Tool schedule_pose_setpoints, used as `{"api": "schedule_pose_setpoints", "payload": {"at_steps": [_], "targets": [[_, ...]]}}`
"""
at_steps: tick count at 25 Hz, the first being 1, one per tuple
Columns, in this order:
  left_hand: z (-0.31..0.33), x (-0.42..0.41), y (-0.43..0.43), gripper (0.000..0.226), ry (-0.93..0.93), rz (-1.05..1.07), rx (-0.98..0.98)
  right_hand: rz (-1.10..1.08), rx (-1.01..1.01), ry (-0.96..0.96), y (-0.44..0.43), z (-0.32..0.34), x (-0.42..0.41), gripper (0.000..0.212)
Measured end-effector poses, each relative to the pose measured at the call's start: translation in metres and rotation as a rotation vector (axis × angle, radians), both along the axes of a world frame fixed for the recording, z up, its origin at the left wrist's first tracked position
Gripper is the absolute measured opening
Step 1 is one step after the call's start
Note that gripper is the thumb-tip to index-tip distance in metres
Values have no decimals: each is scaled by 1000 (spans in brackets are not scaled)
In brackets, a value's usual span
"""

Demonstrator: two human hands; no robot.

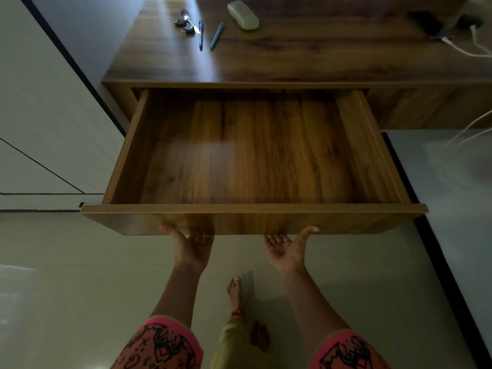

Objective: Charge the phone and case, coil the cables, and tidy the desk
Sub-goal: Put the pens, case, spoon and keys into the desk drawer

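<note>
- My left hand (190, 246) is palm-up under the bottom edge of the brown wood-grain drawer (253, 219). The thumb sits on the front panel and the fingers curl in underneath, so it's gripping the drawer front.
- My right hand (288, 249) is doing the same a bit further along the panel: palm up, thumb sticking out to the side, fingers hooked under the edge.
- The drawer is pulled way out of the dark brown wooden desk (292, 57), and you can see its plank-pattern bottom.
- The dark flat phone (426, 21) is at the far right of the desk top. It's pretty murky up there, but a white charging cable (463, 52) seems to run into its near end.
- Just beside the phone there's a black round plug (471, 21), with another white lead coming off it.
- More thin white cables (460, 135) hang off the right side of the desk, down over the grey floor.
- The pale, translucent oblong case (242, 15) lies near the back middle of the desk, well apart from the phone.
- Left of the case is a green pen (217, 35), then a blue pen (201, 35).
- Right by the blue pen there's a metal spoon (187, 18) lying on a little bunch of keys (183, 25).
- My bare foot (234, 288) is on the pale tiles below.
</note>
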State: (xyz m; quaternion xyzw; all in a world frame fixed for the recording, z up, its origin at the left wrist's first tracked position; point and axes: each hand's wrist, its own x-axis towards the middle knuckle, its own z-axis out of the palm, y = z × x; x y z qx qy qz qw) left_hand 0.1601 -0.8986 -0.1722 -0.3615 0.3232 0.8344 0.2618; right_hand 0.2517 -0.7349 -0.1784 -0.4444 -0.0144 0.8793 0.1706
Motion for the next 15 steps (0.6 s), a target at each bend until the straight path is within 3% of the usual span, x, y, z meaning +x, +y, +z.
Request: {"api": "schedule_pose_setpoints", "payload": {"at_steps": [3, 5, 7, 9, 12, 15], "targets": [[-2, 0, -4, 110, -25, -26, -25, 57, 29, -35, 2, 3, 4, 109], [5, 3, -4, 98, -74, -56, -128, 155, 72, -123, 5, 5, 9, 103], [24, 12, 0, 59, -147, -114, -306, 317, 136, -271, 7, 15, 15, 84], [52, 25, 9, 28, -157, -185, -318, 501, 226, -370, 4, 36, 20, 57], [96, 40, 29, 23, 3, -271, -195, 658, 366, -308, -7, 82, 17, 33], [135, 29, 52, 22, 207, -256, -131, 648, 525, -126, -10, 133, -2, 28]]}}
